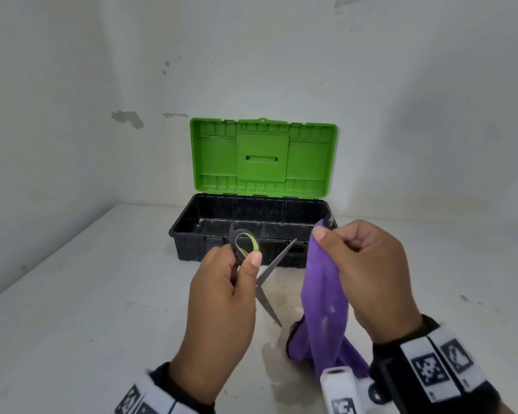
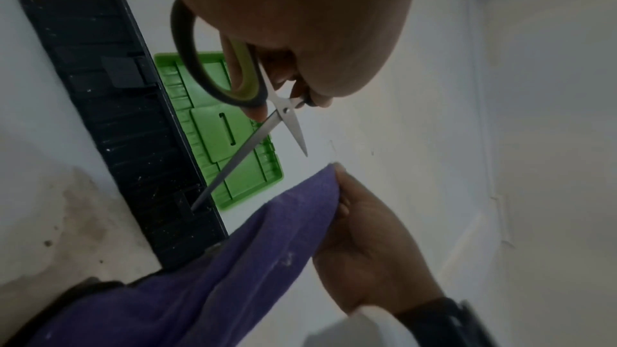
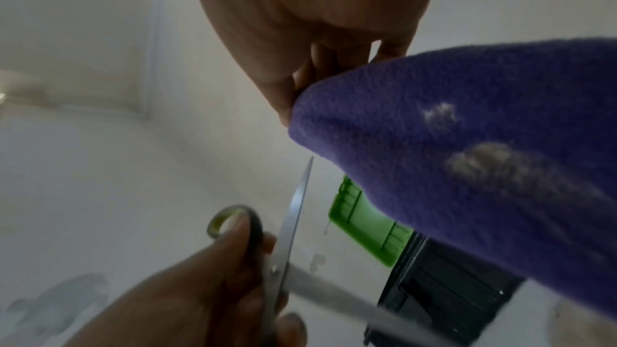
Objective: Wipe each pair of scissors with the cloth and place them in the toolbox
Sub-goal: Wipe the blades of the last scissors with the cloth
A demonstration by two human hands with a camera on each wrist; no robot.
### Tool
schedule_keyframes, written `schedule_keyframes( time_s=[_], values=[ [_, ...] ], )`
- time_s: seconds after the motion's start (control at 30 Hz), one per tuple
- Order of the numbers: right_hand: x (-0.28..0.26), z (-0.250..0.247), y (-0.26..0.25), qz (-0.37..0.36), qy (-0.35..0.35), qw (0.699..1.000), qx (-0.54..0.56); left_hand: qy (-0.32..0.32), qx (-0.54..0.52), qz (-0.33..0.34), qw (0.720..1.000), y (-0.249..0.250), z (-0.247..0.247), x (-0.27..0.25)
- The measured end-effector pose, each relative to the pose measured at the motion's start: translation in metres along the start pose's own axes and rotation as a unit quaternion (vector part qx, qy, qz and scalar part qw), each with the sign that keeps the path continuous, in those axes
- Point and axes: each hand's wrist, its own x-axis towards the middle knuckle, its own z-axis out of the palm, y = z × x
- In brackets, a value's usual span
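My left hand (image 1: 222, 300) grips the black and yellow-green handles of a pair of scissors (image 1: 274, 265), held in the air with the blades spread wide apart. The scissors (image 2: 267, 118) show both steel blades in the left wrist view, and the scissors (image 3: 287, 242) appear again in the right wrist view. My right hand (image 1: 362, 270) pinches the top of a purple cloth (image 1: 323, 297), which hangs down to the table just right of the blades. The cloth (image 3: 467, 155) carries grey smudges. The toolbox (image 1: 204, 234) stands behind, black tray open, green lid (image 1: 263, 156) upright.
The toolbox sits on a white table (image 1: 87, 294) against a white wall with chipped paint. The table is stained beneath the scissors. The toolbox tray looks bare apart from specks of dirt.
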Motion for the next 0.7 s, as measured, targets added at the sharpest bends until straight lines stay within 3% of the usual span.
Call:
schedule_keyframes(
  time_s=[0.13, 0.3, 0.57, 0.7],
  values=[
    [-0.026, 0.016, -0.006, -0.038, -0.062, 0.997, -0.031, 0.018, 0.031, 0.042, 0.998, -0.001, 0.008, 0.001],
    [-0.038, 0.034, -0.004, -0.051, -0.065, 0.995, -0.055, 0.012, 0.057, 0.075, 0.995, -0.001, 0.014, 0.001],
    [-0.023, 0.039, 0.001, -0.038, -0.025, 0.994, -0.100, 0.007, 0.023, 0.065, 0.998, -0.004, 0.008, -0.001],
    [-0.033, 0.038, -0.003, -0.050, -0.058, 0.992, -0.104, 0.014, 0.030, 0.062, 0.998, -0.008, 0.007, -0.002]
  ],
)
